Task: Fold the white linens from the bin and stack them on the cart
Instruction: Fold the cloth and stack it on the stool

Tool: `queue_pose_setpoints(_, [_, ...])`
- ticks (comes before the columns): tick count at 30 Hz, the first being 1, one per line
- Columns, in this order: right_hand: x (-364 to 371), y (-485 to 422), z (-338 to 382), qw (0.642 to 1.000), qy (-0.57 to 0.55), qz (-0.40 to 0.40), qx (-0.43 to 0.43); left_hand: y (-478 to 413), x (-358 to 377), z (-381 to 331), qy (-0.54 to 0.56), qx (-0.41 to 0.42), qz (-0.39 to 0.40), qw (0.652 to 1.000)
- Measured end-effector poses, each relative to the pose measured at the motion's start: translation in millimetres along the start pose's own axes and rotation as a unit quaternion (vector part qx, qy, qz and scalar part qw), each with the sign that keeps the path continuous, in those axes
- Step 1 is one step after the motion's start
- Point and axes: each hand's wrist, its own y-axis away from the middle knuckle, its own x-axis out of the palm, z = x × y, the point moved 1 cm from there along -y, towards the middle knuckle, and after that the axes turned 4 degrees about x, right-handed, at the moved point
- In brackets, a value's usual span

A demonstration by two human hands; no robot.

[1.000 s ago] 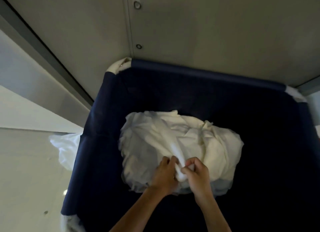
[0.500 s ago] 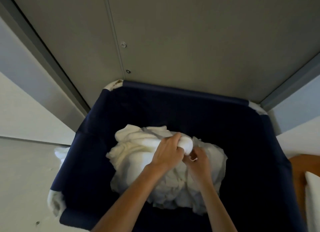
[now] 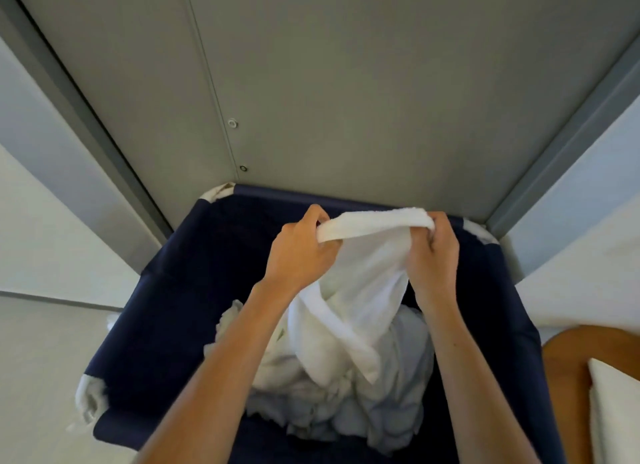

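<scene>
A white towel (image 3: pixel 360 276) hangs above the dark blue fabric bin (image 3: pixel 166 311), its top edge stretched between both hands. My left hand (image 3: pixel 299 252) grips the edge's left end. My right hand (image 3: pixel 433 255) grips its right end. The towel's lower part trails down onto the heap of crumpled white linens (image 3: pixel 346 401) in the bin's bottom. The wooden cart top (image 3: pixel 568 370) shows at the lower right, with a folded white linen (image 3: pixel 616 415) lying on it.
A grey panelled wall (image 3: pixel 346 82) rises right behind the bin. Pale floor (image 3: pixel 41 377) lies to the left. White fabric (image 3: pixel 588 283) hangs at the right, above the cart.
Both hands have lifted one towel up out of the heap and moved apart along its top edge. The view has tilted so the cart now shows at the right.
</scene>
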Motion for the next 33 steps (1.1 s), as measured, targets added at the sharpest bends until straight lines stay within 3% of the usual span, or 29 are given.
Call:
queue_pose_setpoints(5, [-10, -11, 48, 0.996, 0.015, -0.030, -0.088, -19, -13, -30, -0.050, 0.056, -0.041, 0.996])
queue_pose_setpoints(13, [-26, -14, 53, 0.973, 0.219, 0.012, -0.077, -43, -36, -64, 0.015, 0.120, -0.103, 0.987])
queue_pose_setpoints(17, [-30, -13, 57, 0.981, 0.155, -0.064, -0.098, -47, -37, -80, 0.042, 0.170, -0.107, 0.979])
queue_pose_setpoints(21, [-30, -15, 56, 0.985, 0.122, -0.080, -0.093, -47, -31, -73, 0.020, 0.160, -0.038, 0.986])
queue_pose_setpoints(25, [-15, -11, 38, 0.982, 0.172, -0.004, -0.079, -37, -15, -54, -0.006, 0.114, 0.010, 0.993])
queue_pose_setpoints(29, [3, -6, 19, 0.948, 0.283, 0.127, -0.068, -29, -8, -37, 0.003, 0.067, 0.018, 0.998])
queue_pose_setpoints(33, [21, 4, 7, 0.950, 0.260, 0.171, -0.018, -25, -5, -31, 0.068, 0.048, 0.048, 0.995])
